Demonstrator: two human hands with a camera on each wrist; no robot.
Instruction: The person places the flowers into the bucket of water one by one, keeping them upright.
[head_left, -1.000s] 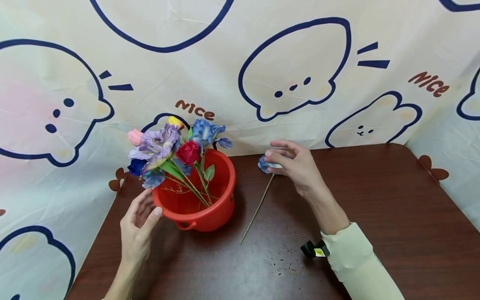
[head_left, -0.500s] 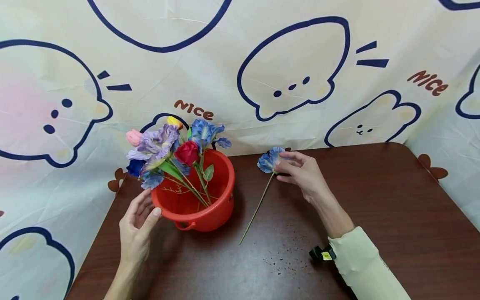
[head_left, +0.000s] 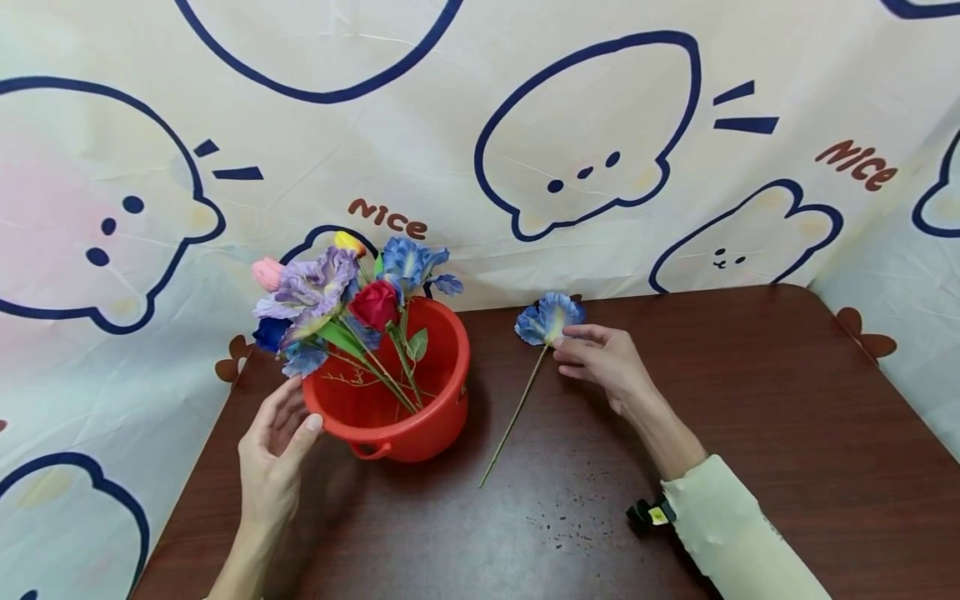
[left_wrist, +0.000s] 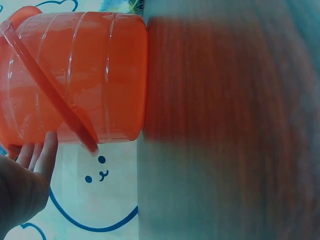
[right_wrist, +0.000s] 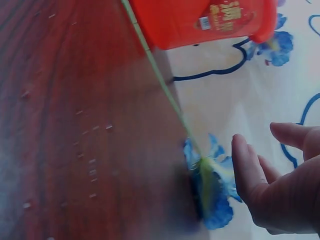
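On the brown table a red bucket [head_left: 420,442] holds several artificial flowers: a purple bloom [head_left: 318,283], a red rose [head_left: 376,306], a blue bloom [head_left: 411,265], plus pink and yellow ones. My left hand [head_left: 272,458] touches the bucket's left side, thumb at the rim; in the left wrist view its fingers [left_wrist: 46,157] lie straight along the wall. A loose blue flower [head_left: 558,315] lies to the right of the bucket, its thin stem slanting toward me. My right hand [head_left: 609,367] hovers beside that bloom; the right wrist view shows thumb and fingers parted, with nothing between them.
Behind the table [head_left: 787,400] hangs a white cloth [head_left: 435,150] with cartoon drawings. Small dark crumbs [head_left: 562,529] are scattered on the near tabletop. A black camera [head_left: 647,517] sits by the right sleeve [head_left: 727,517].
My right hand has drawn back from over the loose blue bloom, rightward and slightly toward me, uncovering its petals. The left hand, bucket and flowers stay in place.
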